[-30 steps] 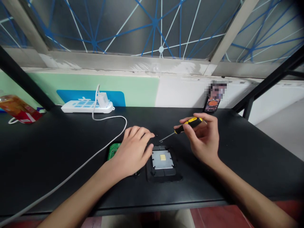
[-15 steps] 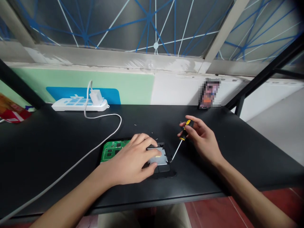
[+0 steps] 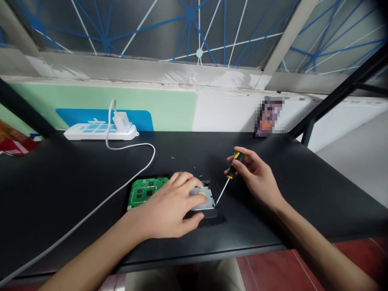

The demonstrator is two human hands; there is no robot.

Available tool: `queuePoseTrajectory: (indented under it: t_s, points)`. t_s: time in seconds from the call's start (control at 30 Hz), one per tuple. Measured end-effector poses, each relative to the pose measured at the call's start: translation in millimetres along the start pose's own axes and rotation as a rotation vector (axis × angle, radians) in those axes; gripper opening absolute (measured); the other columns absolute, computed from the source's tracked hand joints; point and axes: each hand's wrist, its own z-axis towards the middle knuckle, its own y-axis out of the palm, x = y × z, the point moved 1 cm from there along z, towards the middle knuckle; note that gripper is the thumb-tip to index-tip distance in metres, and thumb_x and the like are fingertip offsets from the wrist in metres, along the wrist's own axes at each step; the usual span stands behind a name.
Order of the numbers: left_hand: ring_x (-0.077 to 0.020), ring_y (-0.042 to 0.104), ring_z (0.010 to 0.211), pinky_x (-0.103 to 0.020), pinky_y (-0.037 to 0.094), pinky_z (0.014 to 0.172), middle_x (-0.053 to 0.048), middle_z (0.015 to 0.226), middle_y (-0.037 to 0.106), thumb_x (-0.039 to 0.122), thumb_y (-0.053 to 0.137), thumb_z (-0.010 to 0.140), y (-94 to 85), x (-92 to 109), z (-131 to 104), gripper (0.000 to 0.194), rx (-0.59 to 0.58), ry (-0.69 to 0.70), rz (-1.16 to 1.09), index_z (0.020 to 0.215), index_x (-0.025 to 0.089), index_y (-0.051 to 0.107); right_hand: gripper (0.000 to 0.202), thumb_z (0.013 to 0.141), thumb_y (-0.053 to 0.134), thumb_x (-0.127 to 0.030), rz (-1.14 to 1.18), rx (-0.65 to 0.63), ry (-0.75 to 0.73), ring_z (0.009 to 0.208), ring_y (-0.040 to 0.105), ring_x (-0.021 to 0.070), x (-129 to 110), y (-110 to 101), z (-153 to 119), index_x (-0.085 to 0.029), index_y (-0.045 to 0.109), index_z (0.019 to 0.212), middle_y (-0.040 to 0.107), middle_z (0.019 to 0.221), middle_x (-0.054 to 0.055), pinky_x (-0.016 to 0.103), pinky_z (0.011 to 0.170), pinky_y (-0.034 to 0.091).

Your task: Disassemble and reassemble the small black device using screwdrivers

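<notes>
My right hand (image 3: 254, 169) is closed round the black and yellow handle of a screwdriver (image 3: 235, 165), its shaft slanting down to the left. The tip meets the lower right corner of a silver metal plate (image 3: 209, 205) in a black device casing (image 3: 220, 219). Over the casing's middle lies my left hand (image 3: 176, 202), fingers spread and pressing on the plate and the black frame. To its left a green circuit board (image 3: 138, 194) shows in the same casing. The part beneath my left palm is hidden.
A few tiny screws (image 3: 200, 176) lie beyond the casing. A white power strip (image 3: 75, 132) holds a charger (image 3: 121, 120), whose cable (image 3: 91, 215) runs across the black table (image 3: 251, 234). A blurred phone (image 3: 268, 119) leans on the wall; a red packet (image 3: 15, 139) sits far left.
The screwdriver and my right hand have shifted slightly left, bringing the tip onto the plate's corner. My left hand stays on the device, its thumb slightly farther right.
</notes>
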Motion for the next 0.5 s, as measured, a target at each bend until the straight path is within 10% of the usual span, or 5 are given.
queuePoseTrajectory:
  t_s: [0.5]
  points:
    - [-0.0329, 0.047, 0.126, -0.051, 0.040, 0.109, -0.010, 0.126, 0.059, 0.029, 0.066, 0.092, 0.8, 2.2, -0.3, 0.026, -0.011, 0.003, -0.002, 0.117, 0.026, 0.072, 0.049, 0.083, 0.077, -0.046, 0.002, 0.024, -0.004, 0.068, 0.074, 0.0160, -1.5, 0.8, -0.7, -0.023, 0.059, 0.123, 0.070, 0.099, 0.003, 0.033, 0.067, 0.063]
